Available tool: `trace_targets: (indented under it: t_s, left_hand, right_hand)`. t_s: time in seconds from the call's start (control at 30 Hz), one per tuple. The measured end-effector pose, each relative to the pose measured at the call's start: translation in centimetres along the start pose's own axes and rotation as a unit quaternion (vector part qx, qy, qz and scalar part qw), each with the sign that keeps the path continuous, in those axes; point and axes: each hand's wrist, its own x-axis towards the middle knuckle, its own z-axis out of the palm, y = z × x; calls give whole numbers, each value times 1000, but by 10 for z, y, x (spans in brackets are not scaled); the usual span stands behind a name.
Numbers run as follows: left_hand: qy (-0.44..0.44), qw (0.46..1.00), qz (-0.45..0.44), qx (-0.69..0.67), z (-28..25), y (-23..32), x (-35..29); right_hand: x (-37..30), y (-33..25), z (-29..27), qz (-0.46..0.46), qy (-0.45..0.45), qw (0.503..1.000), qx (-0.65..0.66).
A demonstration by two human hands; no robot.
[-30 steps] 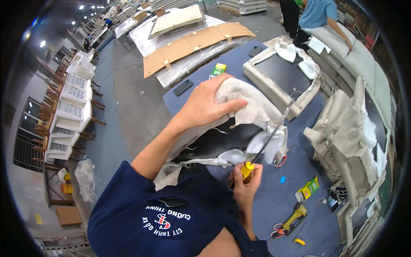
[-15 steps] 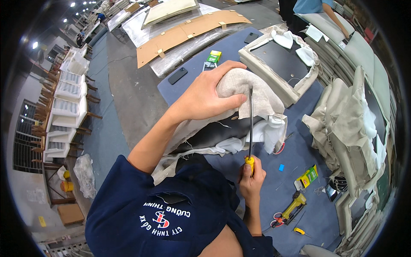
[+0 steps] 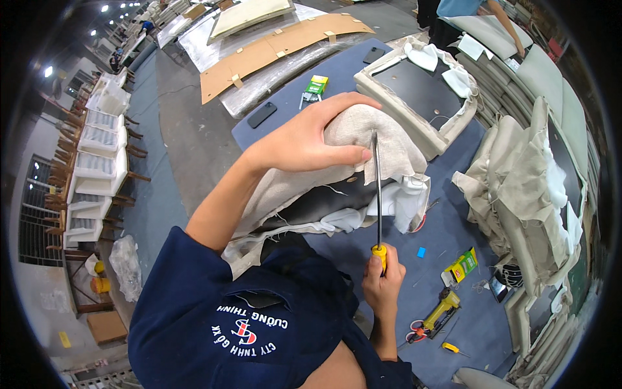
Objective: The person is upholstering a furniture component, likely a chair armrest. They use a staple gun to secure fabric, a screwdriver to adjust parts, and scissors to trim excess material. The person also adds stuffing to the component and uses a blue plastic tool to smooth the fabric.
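My left hand (image 3: 310, 139) presses down on the beige fabric (image 3: 389, 146) wrapped over an upholstered cushion with a dark underside (image 3: 324, 201). My right hand (image 3: 382, 288) grips the yellow handle of a long screwdriver (image 3: 378, 194). Its thin metal shaft stands nearly upright, with the tip against the fabric just beside my left thumb. The cushion lies on a blue-covered worktable (image 3: 447, 227).
A second framed cushion (image 3: 421, 91) lies beyond. Piled beige covers (image 3: 525, 188) sit at the right. A yellow stapler tool (image 3: 440, 311), a small yellow screwdriver (image 3: 453, 349), a yellow box (image 3: 460, 266), a green box (image 3: 316, 85) and two phones (image 3: 262, 115) lie on the table. Another person (image 3: 466, 13) stands at the far end.
The screwdriver has swung from a slant to nearly upright, its tip now at the fabric by my left thumb. My left hand has stayed on the cushion.
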Motion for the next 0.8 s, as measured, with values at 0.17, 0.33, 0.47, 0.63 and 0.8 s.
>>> trace_targets:
  t_s: [0.17, 0.33, 0.47, 0.63, 0.8]
  left_hand:
    - [-48, 998, 41, 30, -6, -8, 16]
    - [-136, 985, 107, -5, -14, -23, 37]
    - [-140, 972, 117, -148, 7, -28, 44]
    - [-147, 973, 101, -144, 9, -22, 45]
    - [-111, 984, 60, -124, 2, -24, 41]
  right_hand:
    - [0, -15, -17, 42, -4, 999, -30]
    - [-1, -39, -39, 49, -18, 995, -86]
    - [-3, -51, -59, 69, -30, 987, -145]
    - [5, -30, -49, 60, -57, 993, -82]
    - [24, 20, 14, 57, -54, 992, 99]
